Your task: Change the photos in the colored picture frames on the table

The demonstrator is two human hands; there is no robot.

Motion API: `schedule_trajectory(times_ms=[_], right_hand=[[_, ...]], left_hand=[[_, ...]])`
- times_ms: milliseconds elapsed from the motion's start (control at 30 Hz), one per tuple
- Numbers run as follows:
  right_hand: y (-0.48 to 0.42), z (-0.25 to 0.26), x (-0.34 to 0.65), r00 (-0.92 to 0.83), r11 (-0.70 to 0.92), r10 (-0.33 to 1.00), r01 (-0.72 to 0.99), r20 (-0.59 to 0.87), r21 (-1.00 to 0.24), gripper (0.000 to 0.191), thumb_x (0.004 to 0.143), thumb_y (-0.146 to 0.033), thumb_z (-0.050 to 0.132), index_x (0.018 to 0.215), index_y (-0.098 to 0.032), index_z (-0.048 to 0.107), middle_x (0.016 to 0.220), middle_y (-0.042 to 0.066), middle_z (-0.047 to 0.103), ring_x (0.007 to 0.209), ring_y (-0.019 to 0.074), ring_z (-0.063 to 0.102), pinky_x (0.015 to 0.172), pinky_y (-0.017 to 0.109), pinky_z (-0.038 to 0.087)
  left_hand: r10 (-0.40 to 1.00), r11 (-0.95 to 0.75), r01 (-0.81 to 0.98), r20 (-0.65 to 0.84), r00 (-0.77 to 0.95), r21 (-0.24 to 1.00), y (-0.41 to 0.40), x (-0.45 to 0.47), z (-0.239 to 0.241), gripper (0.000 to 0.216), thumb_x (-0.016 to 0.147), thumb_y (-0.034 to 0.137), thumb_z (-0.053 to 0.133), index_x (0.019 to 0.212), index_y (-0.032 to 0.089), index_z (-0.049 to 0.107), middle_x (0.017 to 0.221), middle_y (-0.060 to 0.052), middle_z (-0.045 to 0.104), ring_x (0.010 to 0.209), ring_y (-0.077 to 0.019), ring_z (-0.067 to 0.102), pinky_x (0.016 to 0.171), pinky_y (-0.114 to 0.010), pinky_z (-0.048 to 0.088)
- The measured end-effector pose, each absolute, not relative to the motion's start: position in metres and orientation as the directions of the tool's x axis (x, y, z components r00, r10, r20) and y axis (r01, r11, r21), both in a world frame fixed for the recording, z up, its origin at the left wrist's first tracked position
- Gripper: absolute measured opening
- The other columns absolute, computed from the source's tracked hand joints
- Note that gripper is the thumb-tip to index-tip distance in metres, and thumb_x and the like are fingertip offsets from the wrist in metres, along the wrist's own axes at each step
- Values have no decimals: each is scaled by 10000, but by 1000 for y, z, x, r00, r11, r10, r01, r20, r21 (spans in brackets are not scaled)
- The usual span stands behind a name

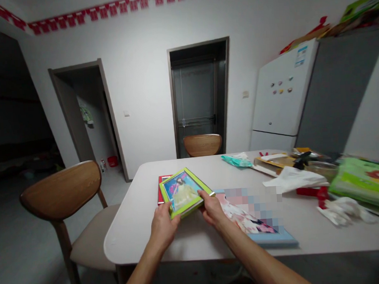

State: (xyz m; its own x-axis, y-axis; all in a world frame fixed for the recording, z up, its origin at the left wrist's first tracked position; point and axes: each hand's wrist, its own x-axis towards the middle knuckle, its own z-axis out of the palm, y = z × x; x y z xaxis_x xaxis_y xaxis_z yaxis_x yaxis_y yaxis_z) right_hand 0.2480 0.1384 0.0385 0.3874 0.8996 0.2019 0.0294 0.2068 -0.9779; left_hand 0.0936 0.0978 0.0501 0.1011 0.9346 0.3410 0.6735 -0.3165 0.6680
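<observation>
Between my two hands is a lime-green picture frame [183,191], tilted, with a picture of a figure in a pale yellow dress on blue. My left hand [164,223] grips its lower left corner, thumb on the front edge. On the lower right edge, my right hand [212,207] has its thumb on the rim and its fingers beneath. Partly hidden behind the green frame, a red frame [160,191] shows its left side. To the right, partly behind my right forearm, a larger light-blue picture frame [275,239] lies on the table.
The white table [133,231] carries crumpled white tissue [296,178], a teal packet [237,161], white gloves or cloth [346,211] and a green package [368,182] at the right. Wooden chairs stand left [64,190] and behind [203,145]. A fridge [279,98] stands back right.
</observation>
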Motion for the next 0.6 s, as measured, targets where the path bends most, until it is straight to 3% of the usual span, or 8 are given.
schedule_trajectory(times_ms=[100, 167, 233, 300, 400, 600], right_hand=[[100, 53, 243, 350, 279, 899, 5, 263, -960, 336, 684, -420, 470, 787, -115, 565, 641, 48, 606, 576, 164, 553, 522, 261, 449], [72, 62, 242, 297, 349, 872, 177, 388, -920, 287, 706, -388, 469, 777, -129, 572, 661, 46, 594, 602, 159, 541, 551, 259, 448], [45, 69, 243, 136, 491, 805, 391, 577, -778, 235, 727, -319, 457, 847, -156, 577, 758, 52, 589, 709, 168, 536, 644, 271, 447], [25, 70, 242, -100, 625, 724, 513, 682, -588, 277, 725, -233, 442, 975, -178, 548, 854, 63, 569, 814, 180, 511, 722, 294, 432], [7, 62, 237, -353, 685, 690, 601, 632, -412, 436, 649, -154, 473, 1084, -181, 485, 915, 80, 535, 863, 203, 478, 751, 333, 421], [6, 17, 212, -510, 622, 776, 717, 370, -315, 676, 502, -183, 617, 1150, -170, 424, 950, 84, 506, 856, 231, 465, 726, 340, 422]], left_hand=[[934, -351, 570, 322, 154, 743, 84, 100, 58, 475, 718, 314, 500, 1147, 121, 434, 1150, -110, 522, 1061, -201, 471, 890, -297, 362], [933, -351, 337, 297, 201, 874, 72, 104, 65, 534, 737, 347, 486, 1205, 120, 363, 1207, -116, 480, 1094, -196, 450, 884, -290, 378], [929, -305, 19, 293, 228, 952, 59, 105, 72, 597, 738, 361, 499, 1247, 127, 294, 1252, -117, 433, 1136, -210, 407, 918, -314, 355], [931, -240, -205, 285, 228, 949, 44, 103, 77, 619, 740, 372, 511, 1265, 158, 262, 1252, -95, 438, 1149, -221, 391, 950, -341, 322], [943, -157, -339, 243, 228, 928, 28, 92, 74, 590, 748, 359, 517, 1259, 189, 277, 1221, -72, 476, 1135, -227, 408, 956, -352, 315], [960, -59, -279, 132, 248, 958, 24, 68, 46, 489, 697, 327, 574, 1135, 163, 431, 1117, -81, 562, 1054, -247, 484, 884, -350, 390]])
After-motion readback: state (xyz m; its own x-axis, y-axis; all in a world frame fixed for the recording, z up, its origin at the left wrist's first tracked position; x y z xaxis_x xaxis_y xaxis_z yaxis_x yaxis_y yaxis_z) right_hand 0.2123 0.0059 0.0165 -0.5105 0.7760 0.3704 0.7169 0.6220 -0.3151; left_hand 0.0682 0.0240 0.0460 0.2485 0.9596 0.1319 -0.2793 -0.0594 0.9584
